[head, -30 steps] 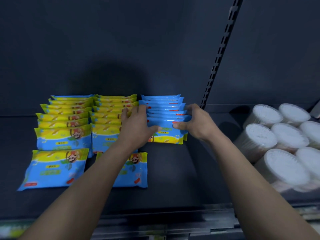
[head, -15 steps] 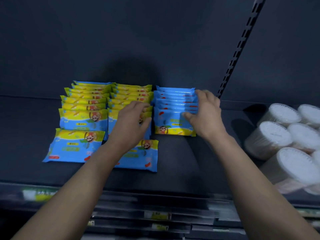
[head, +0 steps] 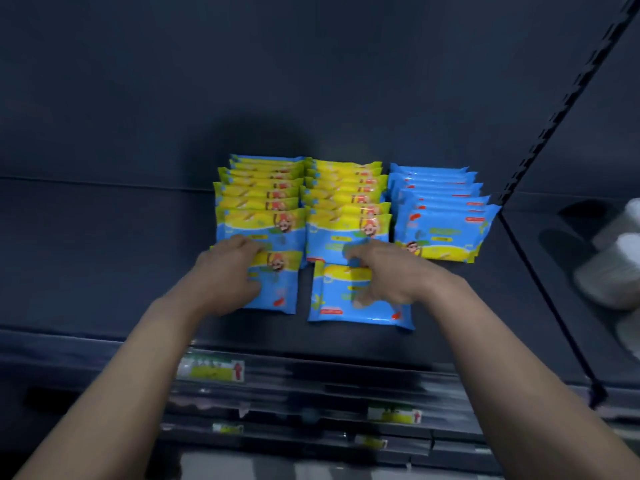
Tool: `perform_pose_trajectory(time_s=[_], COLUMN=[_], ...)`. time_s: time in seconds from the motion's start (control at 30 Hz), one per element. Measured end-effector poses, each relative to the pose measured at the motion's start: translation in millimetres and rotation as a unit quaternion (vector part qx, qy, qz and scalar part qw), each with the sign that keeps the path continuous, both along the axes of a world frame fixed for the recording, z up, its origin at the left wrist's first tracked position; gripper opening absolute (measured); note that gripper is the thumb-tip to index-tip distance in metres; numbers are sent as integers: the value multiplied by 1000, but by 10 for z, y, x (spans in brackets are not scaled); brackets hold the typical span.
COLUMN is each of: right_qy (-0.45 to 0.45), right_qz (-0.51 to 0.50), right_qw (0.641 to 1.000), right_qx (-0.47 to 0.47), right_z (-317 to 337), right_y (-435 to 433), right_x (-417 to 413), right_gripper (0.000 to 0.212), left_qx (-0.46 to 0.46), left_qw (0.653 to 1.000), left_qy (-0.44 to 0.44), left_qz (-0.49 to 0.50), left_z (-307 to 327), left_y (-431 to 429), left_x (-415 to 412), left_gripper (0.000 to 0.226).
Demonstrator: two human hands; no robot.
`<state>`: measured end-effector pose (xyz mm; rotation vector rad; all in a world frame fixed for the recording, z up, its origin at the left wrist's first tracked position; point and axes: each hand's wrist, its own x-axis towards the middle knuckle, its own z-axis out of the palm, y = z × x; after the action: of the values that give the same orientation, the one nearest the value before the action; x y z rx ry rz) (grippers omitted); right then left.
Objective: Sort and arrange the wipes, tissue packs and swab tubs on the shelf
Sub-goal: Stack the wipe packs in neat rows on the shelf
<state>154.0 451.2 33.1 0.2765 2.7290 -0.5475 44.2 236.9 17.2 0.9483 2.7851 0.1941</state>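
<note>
Two hands work the head view: our left hand [head: 225,275] has its grip clamped on the left flat pack [head: 277,289], our right hand [head: 388,275] on the right flat pack [head: 332,299], both at the shelf [head: 104,254] front before the standing rows [head: 346,188]. We should tip each upright, label matching its row.

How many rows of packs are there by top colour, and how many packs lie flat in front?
Yellow-topped rows: 2 (left row, middle row)
Blue-topped rows: 1 (right row)
Flat packs in front: 2 (left flat pack, right flat pack)
Total: 5
</note>
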Motion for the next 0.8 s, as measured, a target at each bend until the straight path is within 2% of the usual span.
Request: perform_pose_trajectory(time_s=[0.1, 0.23, 0.33, 0.43, 0.5, 0.6, 0.67, 0.73, 0.8], right_qy=[-22, -26, 33, 112, 139, 157, 164, 173, 191], right_qz=[-15, -42, -98, -154, -183, -238, -285, -309, -312], right_qw=[999, 998, 994, 974, 959, 940, 922, 910, 904], right_qx=[29, 31, -45, -125, -163, -188, -203, -217, -222], right_z=[-22, -44, -46, -40, -23, 3, 11, 15, 23], right_y=[-102, -169, -173, -137, -116, -61, 3, 68, 123], right_x=[-56, -77, -39, 26, 88, 188, 248, 300, 348], right_gripper=[70, 58, 37, 26, 29, 47, 54, 51, 39], left_qx=[-27, -64, 8, 94, 139, 225, 239, 239, 239], left_qw=[998, 996, 997, 991, 985, 968, 963, 961, 959], left_qy=[-46, -29, -56, -80, -85, -109, -118, -133, -145], left_qz=[-26, -51, -57, -54, -52, -34, -30, -32, -43], left_z=[19, 35, 78, 113, 137, 180, 169, 149, 147], left_y=[-105, -90, -99, -80, -34, 69, 131, 181, 237], left_x=[-91, -169, -200, -193, -178, -113, -88, -83, -64], left_gripper=[74, 78, 67, 42, 35, 45, 46, 40, 35])
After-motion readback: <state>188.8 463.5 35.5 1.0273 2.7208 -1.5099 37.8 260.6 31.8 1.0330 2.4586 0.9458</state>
